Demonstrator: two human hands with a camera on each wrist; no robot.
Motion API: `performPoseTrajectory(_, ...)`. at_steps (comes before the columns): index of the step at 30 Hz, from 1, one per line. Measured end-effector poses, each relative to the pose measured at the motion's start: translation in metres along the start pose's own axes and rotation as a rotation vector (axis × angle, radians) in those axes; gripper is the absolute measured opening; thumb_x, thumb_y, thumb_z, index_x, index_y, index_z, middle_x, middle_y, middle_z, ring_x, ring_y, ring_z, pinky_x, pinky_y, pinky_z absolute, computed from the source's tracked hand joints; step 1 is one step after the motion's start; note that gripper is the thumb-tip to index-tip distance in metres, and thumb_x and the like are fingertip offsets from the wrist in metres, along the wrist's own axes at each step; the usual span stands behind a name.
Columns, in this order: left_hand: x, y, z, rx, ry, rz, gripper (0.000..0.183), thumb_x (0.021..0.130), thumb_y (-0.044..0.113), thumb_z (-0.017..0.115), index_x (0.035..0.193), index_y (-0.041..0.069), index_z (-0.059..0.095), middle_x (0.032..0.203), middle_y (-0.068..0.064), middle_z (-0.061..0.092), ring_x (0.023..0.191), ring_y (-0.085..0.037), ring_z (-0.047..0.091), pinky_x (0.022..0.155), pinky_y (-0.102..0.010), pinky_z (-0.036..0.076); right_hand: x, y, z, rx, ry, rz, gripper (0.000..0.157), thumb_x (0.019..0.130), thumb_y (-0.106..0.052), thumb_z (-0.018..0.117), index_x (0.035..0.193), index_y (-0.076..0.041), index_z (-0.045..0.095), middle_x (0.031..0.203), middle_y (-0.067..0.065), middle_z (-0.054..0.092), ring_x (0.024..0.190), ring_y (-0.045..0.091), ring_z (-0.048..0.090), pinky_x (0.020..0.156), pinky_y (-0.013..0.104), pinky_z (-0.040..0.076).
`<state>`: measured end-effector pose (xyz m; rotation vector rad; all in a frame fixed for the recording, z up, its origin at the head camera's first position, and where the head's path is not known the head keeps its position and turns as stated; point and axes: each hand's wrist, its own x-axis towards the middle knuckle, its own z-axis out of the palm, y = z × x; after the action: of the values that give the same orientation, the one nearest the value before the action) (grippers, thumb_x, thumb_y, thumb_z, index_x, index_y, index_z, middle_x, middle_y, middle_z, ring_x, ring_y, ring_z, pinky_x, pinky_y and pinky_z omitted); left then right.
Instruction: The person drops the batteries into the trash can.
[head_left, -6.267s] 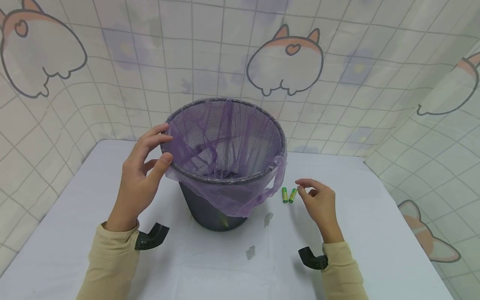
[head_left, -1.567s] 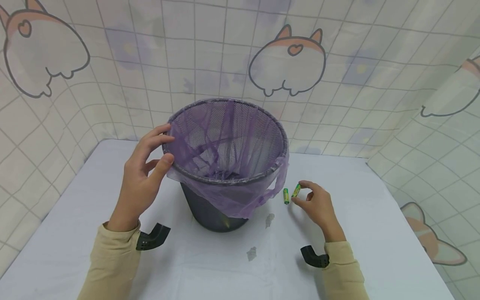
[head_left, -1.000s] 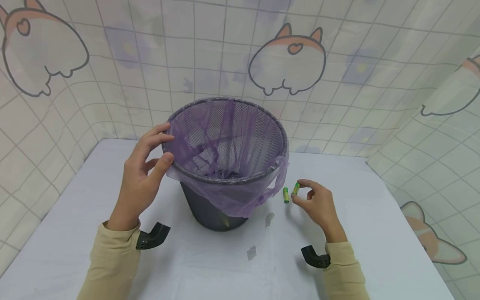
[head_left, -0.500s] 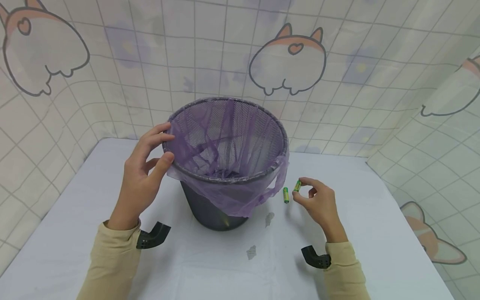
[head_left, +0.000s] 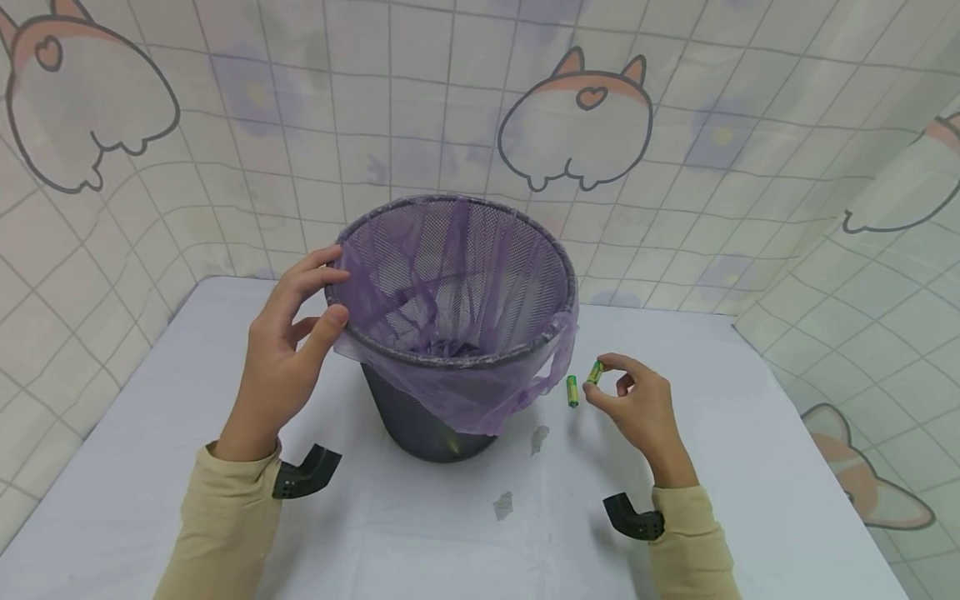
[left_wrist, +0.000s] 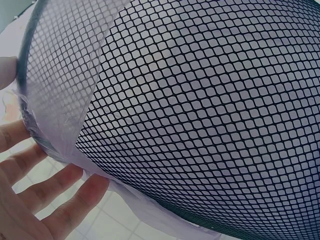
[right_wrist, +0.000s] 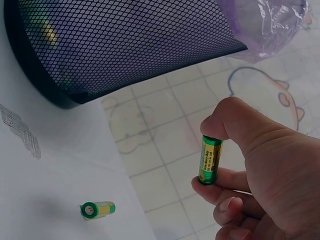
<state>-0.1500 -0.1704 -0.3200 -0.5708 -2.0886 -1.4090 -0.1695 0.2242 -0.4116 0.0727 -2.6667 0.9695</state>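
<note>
A black mesh trash can [head_left: 420, 417] lined with a purple bag [head_left: 457, 396] stands upright on the table. My left hand [head_left: 285, 350] holds its rim at the left, fingertips over the edge and thumb at the near side. In the left wrist view, the fingers [left_wrist: 65, 212] lie along the bag's folded edge. To the right of the can, my right hand [head_left: 637, 408] pinches a green and yellow battery [right_wrist: 211, 160] by its two ends between thumb and fingers. A second such battery [head_left: 572, 391] lies on the table between that hand and the can.
The white table [head_left: 405, 533] has two grey patches, one a grey patch [head_left: 538, 439] near the can's base. A tile-patterned curtain [head_left: 420, 100] with cartoon animals surrounds the table at the back and sides. The bag's loose loop [head_left: 551, 375] hangs at the can's right.
Both batteries lay side by side on the table at first. The right hand has since taken the right-hand one and raised it slightly. The left hand has stayed at the rim.
</note>
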Motion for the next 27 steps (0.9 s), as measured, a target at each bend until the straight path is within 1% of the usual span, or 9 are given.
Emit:
performPoseTrajectory(3, 0.000, 0.000, 0.000, 0.003, -0.001, -0.001, 0.035, 0.095, 0.009, 0.058, 0.130, 0.008, 0.056, 0.149, 0.000, 0.045, 0.136, -0.013, 0.044, 0.086, -0.014, 0.049, 0.000, -0.001, -0.001, 0.005, -0.004, 0.003, 0.037, 0.077, -0.019, 0.077, 0.111, -0.007, 0.068, 0.091, 0.007, 0.063, 0.069, 0.015, 0.042, 0.054, 0.024, 0.031)
performPoseTrajectory(8, -0.001, 0.001, 0.000, 0.021, -0.006, -0.011, 0.035, 0.095, 0.009, 0.058, 0.131, 0.010, 0.056, 0.149, 0.002, 0.045, 0.137, -0.012, 0.043, 0.087, -0.013, 0.049, 0.000, -0.003, -0.003, 0.008, -0.017, -0.003, 0.038, 0.075, -0.020, 0.081, 0.109, -0.009, 0.069, 0.079, 0.005, 0.056, 0.066, 0.012, 0.040, 0.056, 0.024, 0.031)
performPoseTrajectory(10, -0.001, 0.001, 0.000, 0.027, -0.007, -0.012, 0.036, 0.095, 0.009, 0.058, 0.131, 0.011, 0.056, 0.149, 0.003, 0.045, 0.137, -0.012, 0.043, 0.087, -0.013, 0.049, 0.000, -0.003, -0.004, 0.009, -0.025, -0.005, 0.039, 0.074, -0.021, 0.082, 0.109, -0.009, 0.069, 0.077, 0.004, 0.054, 0.065, 0.012, 0.040, 0.056, 0.024, 0.031)
performPoseTrajectory(15, 0.000, 0.001, 0.000, 0.017, -0.003, -0.007, 0.035, 0.095, 0.010, 0.058, 0.130, 0.009, 0.056, 0.149, 0.001, 0.045, 0.137, -0.013, 0.043, 0.087, -0.013, 0.049, -0.001, -0.005, -0.006, 0.021, -0.034, -0.006, 0.038, 0.075, -0.021, 0.082, 0.109, -0.009, 0.069, 0.080, 0.004, 0.056, 0.065, 0.010, 0.039, 0.054, 0.024, 0.030)
performPoseTrajectory(20, 0.000, 0.000, 0.000, 0.018, -0.001, -0.004, 0.035, 0.095, 0.010, 0.058, 0.130, 0.009, 0.056, 0.149, 0.001, 0.045, 0.136, -0.013, 0.044, 0.087, -0.012, 0.049, -0.002, -0.007, -0.007, 0.030, -0.017, -0.023, 0.035, 0.075, -0.018, 0.081, 0.107, -0.010, 0.070, 0.080, 0.004, 0.057, 0.064, 0.009, 0.040, 0.053, 0.023, 0.031)
performPoseTrajectory(27, -0.001, 0.000, 0.000, 0.024, 0.000, -0.009, 0.035, 0.095, 0.010, 0.058, 0.130, 0.009, 0.056, 0.149, 0.001, 0.045, 0.136, -0.013, 0.044, 0.087, -0.012, 0.048, -0.003, -0.010, -0.011, 0.042, -0.001, -0.045, 0.033, 0.076, -0.018, 0.080, 0.106, -0.010, 0.070, 0.076, 0.003, 0.053, 0.061, 0.008, 0.040, 0.051, 0.022, 0.031)
